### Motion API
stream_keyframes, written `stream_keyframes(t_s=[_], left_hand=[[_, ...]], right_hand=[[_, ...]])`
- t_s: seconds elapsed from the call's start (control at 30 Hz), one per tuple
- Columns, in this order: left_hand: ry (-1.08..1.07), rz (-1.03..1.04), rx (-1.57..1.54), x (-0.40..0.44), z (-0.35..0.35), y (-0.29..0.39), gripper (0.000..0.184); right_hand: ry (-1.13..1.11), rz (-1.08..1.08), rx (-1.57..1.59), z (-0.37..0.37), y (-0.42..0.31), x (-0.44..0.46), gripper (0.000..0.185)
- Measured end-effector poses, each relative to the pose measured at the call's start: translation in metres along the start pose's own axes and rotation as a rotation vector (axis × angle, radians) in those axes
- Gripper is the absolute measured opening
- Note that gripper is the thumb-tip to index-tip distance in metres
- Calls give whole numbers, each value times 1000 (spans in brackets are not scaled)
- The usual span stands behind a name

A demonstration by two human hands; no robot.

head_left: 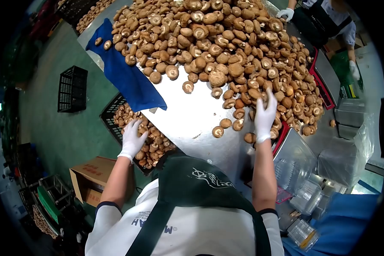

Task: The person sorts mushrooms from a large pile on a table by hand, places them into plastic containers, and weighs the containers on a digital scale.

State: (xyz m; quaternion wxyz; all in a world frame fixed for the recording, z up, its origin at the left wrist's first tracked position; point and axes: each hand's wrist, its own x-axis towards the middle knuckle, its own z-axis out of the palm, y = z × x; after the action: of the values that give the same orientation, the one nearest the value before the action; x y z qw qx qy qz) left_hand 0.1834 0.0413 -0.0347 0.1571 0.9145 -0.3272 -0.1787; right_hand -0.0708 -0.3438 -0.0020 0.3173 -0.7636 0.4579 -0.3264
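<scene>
A large heap of shiitake mushrooms (226,47) covers the far part of the metal table (179,106). My right hand (265,117), in a white glove, reaches to the heap's near edge with fingers spread around nearby mushrooms; no mushroom is plainly gripped. My left hand (133,140), also gloved, is over a black crate (111,111) of mushrooms beside the table. Its thumb and fingers are apart, and its fingertips are near or touching the mushrooms below. A few loose mushrooms (218,132) lie between the heap and me.
A blue cloth (119,72) drapes over the table's left edge. Clear plastic trays (305,196) and a red-rimmed scale (292,147) are at right. A co-worker's gloved hand (285,14) is at the far side. A cardboard box (94,175) and another crate (72,89) stand on the floor.
</scene>
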Motion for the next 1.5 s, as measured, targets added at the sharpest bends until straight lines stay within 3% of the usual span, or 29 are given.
stream_keyframes(t_s=[0.1,0.17,0.23,0.3,0.37,0.43,0.5,0.6,0.77,0.9,1.03,1.07,1.17,1.23,1.3,1.37,1.5], left_hand=[[122,194,-234,46,-8,68,53],[164,332,-256,83,4,114,54],[122,470,-449,115,4,178,55],[185,541,-366,146,26,219,58],[154,472,-268,164,45,246,61],[162,494,-248,167,57,251,64],[158,500,-316,159,64,242,62],[161,446,-486,148,68,221,64],[206,535,-660,126,78,212,63],[117,548,-683,99,61,201,62],[11,649,-785,66,37,180,32],[31,616,-821,57,35,176,21],[-150,486,-832,31,27,147,16],[-230,413,-783,15,20,127,11],[-272,169,-877,-3,8,113,9],[-164,72,-827,-9,14,79,7],[148,-140,-490,-13,11,23,14]], right_hand=[[56,-92,-126,17,7,50,55],[-44,-32,-157,41,17,55,67],[-262,-70,-639,55,0,24,68],[-231,-78,-482,59,7,-5,67],[-251,-158,-329,55,10,-35,65],[-298,-160,-367,40,-2,-42,59],[-309,-99,-276,35,0,-39,52],[-187,-252,-281,34,-19,-30,43],[-318,-258,-35,71,-58,-31,41],[-347,34,167,73,-48,-47,33],[-410,178,430,56,-48,-78,23],[-451,130,380,48,-53,-87,24],[-653,264,461,45,-57,-113,24],[-728,219,498,47,-63,-130,24],[-783,211,500,51,-71,-145,27],[-844,234,448,55,-74,-153,26],[-752,68,359,57,-76,-153,25]])
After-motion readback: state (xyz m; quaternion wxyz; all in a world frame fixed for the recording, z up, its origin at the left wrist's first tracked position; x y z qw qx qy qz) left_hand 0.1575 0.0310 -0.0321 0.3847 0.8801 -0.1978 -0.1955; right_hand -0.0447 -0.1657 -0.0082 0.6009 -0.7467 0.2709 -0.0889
